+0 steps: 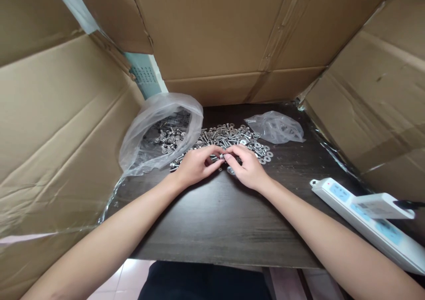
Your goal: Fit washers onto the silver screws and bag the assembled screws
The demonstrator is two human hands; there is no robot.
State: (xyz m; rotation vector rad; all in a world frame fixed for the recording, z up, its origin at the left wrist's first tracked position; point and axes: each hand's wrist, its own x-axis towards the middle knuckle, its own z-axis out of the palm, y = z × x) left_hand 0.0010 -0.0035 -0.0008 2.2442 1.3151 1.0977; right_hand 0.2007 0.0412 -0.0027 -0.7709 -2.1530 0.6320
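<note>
My left hand (pixel 195 166) and my right hand (pixel 246 166) meet at the front of a pile of metal hardware. Between their fingertips is a small shiny bolt (pixel 222 156), mostly hidden by the fingers. Both hands are closed in a pinch on it; whether a nut or washer sits on it I cannot tell. Behind the fingers spreads the pile of loose bolts (pixel 229 136), with flat washers (pixel 266 155) along its right side. One washer (pixel 230 171) lies by my right fingers. Left of the pile, an open plastic bag (pixel 131 151) holds bolts fitted with washers (pixel 171 140).
A crumpled clear plastic bag (pixel 277 129) lies at the back right of the dark wooden table (pixel 212 220). A white power strip (pixel 345 202) with a plugged-in adapter (pixel 381 205) stretches along the right. Cardboard walls (pixel 226 34) enclose the left, back and right sides.
</note>
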